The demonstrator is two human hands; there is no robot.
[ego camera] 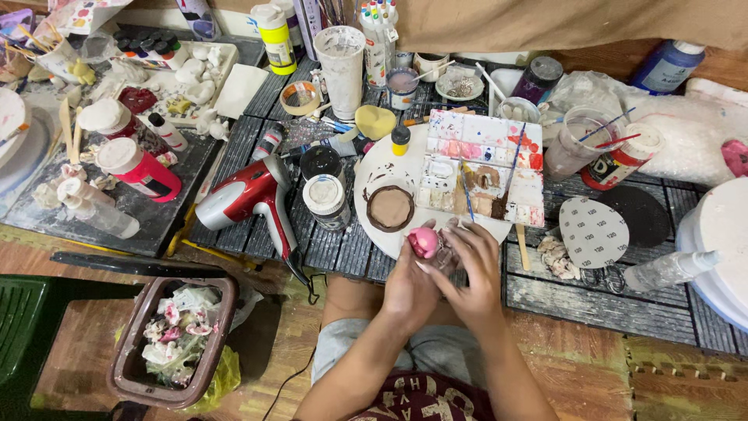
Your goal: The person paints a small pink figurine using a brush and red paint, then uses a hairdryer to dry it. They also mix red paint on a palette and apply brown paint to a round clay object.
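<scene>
Both hands meet at table edge: left hand point(409, 284) fingers curled tight round pink ball point(424, 242), right hand point(470, 261) fingers bent, tips touching it. Just behind: white round board point(374, 168) w/ paint palette point(487, 168). Red hairdryer point(253, 195) to left, slatted table point(592, 292) cluttered.

Even, soft light falls across the cluttered counter point(592, 300), bright and with only faint shadows. Its source seems to lie overhead. Mild glare glints off the red hair dryer point(248, 195). Focus holds at centre; straight edges bow slightly toward the corners, where detail softens.
</scene>
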